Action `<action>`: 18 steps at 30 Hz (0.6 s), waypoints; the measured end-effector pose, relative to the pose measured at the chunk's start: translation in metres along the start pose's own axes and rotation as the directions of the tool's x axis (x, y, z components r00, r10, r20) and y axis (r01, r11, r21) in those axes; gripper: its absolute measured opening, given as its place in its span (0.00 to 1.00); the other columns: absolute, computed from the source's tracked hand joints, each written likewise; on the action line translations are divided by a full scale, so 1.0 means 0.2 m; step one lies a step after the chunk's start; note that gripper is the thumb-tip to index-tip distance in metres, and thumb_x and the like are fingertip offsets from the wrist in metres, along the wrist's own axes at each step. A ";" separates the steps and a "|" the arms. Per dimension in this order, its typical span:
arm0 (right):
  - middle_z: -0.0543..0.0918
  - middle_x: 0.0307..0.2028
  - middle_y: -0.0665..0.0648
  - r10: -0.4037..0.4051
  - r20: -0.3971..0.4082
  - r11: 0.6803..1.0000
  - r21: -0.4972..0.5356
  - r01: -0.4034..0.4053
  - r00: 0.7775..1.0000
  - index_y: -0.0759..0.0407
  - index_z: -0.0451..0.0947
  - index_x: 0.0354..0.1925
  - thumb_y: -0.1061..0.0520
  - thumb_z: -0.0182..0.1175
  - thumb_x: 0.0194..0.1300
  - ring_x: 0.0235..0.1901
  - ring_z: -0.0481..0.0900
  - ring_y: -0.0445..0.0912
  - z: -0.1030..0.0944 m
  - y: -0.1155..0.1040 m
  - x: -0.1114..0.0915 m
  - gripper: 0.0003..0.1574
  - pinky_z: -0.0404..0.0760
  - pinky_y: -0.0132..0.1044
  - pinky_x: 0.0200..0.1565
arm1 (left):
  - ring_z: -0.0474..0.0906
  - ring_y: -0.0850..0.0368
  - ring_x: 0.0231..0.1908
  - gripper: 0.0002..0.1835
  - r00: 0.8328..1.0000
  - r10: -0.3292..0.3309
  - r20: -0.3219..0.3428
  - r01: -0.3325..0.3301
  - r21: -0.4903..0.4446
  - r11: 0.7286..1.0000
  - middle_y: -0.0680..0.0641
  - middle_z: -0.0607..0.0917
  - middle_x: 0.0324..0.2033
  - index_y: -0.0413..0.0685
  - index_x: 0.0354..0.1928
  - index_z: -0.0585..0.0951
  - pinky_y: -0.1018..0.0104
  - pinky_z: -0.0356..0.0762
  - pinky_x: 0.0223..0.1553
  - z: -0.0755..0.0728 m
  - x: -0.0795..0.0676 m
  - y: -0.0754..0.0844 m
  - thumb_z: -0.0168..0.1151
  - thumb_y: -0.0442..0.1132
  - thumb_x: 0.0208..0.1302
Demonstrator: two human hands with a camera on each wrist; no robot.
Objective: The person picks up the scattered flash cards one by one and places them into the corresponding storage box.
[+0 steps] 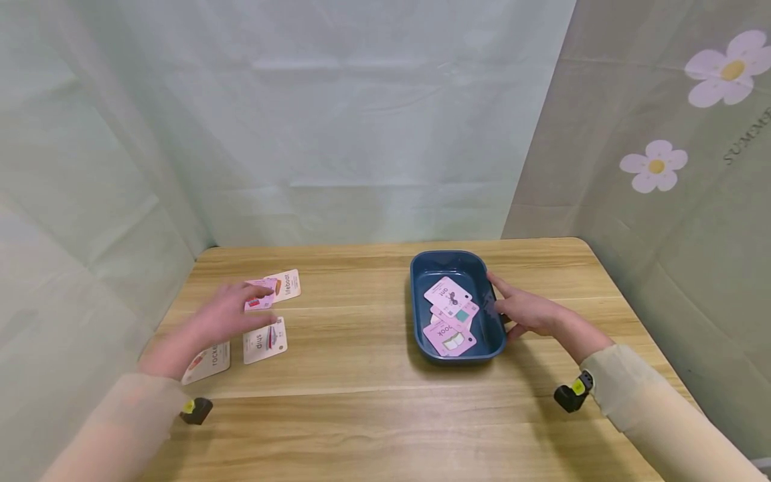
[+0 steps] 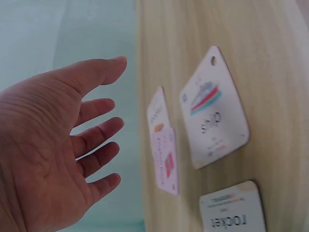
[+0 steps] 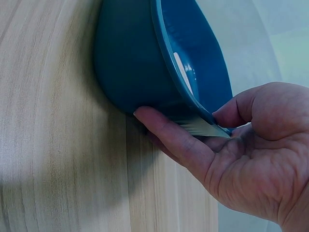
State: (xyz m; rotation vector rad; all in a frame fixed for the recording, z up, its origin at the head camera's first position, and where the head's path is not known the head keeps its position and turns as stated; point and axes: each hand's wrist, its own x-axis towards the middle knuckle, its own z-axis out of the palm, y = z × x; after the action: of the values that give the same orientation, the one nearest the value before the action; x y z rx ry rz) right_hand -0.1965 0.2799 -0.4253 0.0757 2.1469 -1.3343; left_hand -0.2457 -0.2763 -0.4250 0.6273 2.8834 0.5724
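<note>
My right hand (image 1: pixel 527 312): clamped on right wall of blue tray (image 1: pixel 430 284). My left hand (image 1: pixel 223 321): fingers loose, near left-side cards (image 1: pixel 264 341).

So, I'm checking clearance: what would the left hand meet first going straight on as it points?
The left hand would probably meet the pink card, which overlaps the lifeboat card; depth is unclear.
</note>
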 end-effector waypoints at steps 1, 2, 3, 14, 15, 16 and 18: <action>0.39 0.79 0.73 0.001 0.001 1.000 0.000 -0.001 1.000 0.41 0.25 0.82 0.62 0.45 0.76 0.61 0.73 0.64 0.00 0.00 0.00 0.53 0.86 0.49 0.45 | 0.64 0.26 0.61 0.37 1.000 -0.001 0.006 0.001 -0.001 1.000 0.31 0.76 0.61 0.40 0.66 0.76 0.32 0.64 0.59 0.01 0.00 -0.01 0.71 0.56 0.63; 0.39 0.79 0.73 0.001 0.002 1.000 0.001 -0.001 1.000 0.41 0.24 0.82 0.62 0.45 0.77 0.61 0.73 0.64 0.00 0.00 0.00 0.52 0.86 0.50 0.45 | 0.64 0.26 0.61 0.37 1.000 0.002 0.012 -0.002 0.001 1.000 0.32 0.77 0.61 0.39 0.66 0.77 0.32 0.63 0.59 0.02 0.00 -0.01 0.72 0.57 0.62; 0.38 0.79 0.73 0.000 0.003 1.000 0.001 0.000 1.000 0.41 0.24 0.82 0.62 0.45 0.77 0.61 0.73 0.65 0.00 0.00 0.00 0.52 0.86 0.50 0.45 | 0.65 0.26 0.61 0.37 1.000 0.009 0.016 -0.009 0.003 1.000 0.32 0.78 0.59 0.39 0.65 0.77 0.32 0.62 0.59 0.03 0.00 -0.02 0.72 0.57 0.62; 0.37 0.79 0.73 -0.002 0.002 1.000 0.006 0.002 1.000 0.40 0.24 0.82 0.62 0.45 0.76 0.60 0.73 0.65 0.00 0.00 0.01 0.53 0.86 0.49 0.43 | 0.66 0.25 0.59 0.40 0.999 -0.013 0.048 0.010 0.054 0.998 0.29 0.75 0.60 0.40 0.61 0.80 0.31 0.65 0.59 0.16 0.00 -0.06 0.77 0.60 0.53; 0.38 0.79 0.73 -0.002 0.002 1.000 0.006 0.002 1.000 0.40 0.24 0.82 0.62 0.45 0.76 0.60 0.73 0.65 0.00 0.00 0.01 0.53 0.86 0.49 0.43 | 0.66 0.25 0.59 0.40 0.999 -0.015 0.049 0.012 0.058 0.998 0.29 0.75 0.60 0.41 0.61 0.80 0.30 0.65 0.58 0.17 0.00 -0.06 0.78 0.60 0.52; 0.38 0.79 0.73 -0.003 0.002 1.000 0.006 0.003 1.000 0.40 0.24 0.82 0.63 0.45 0.76 0.60 0.74 0.64 0.00 0.00 0.01 0.53 0.86 0.49 0.43 | 0.66 0.25 0.59 0.42 0.999 -0.014 0.050 0.011 0.065 0.998 0.29 0.75 0.60 0.41 0.61 0.80 0.30 0.66 0.57 0.17 -0.01 -0.06 0.78 0.61 0.51; 0.38 0.79 0.73 -0.004 0.003 1.000 0.006 0.004 1.000 0.40 0.24 0.82 0.63 0.45 0.76 0.59 0.74 0.64 0.00 0.00 0.01 0.53 0.86 0.49 0.43 | 0.67 0.25 0.58 0.43 0.999 -0.005 0.048 0.001 0.079 0.997 0.29 0.75 0.59 0.40 0.61 0.79 0.30 0.66 0.57 0.19 -0.01 -0.07 0.79 0.62 0.49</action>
State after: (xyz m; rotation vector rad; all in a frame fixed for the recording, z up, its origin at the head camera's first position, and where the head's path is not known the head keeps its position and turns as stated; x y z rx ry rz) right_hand -0.1979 0.2805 -0.4261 0.0719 2.1417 -1.3429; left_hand -0.2414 -0.2766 -0.4647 0.6385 2.8730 0.4386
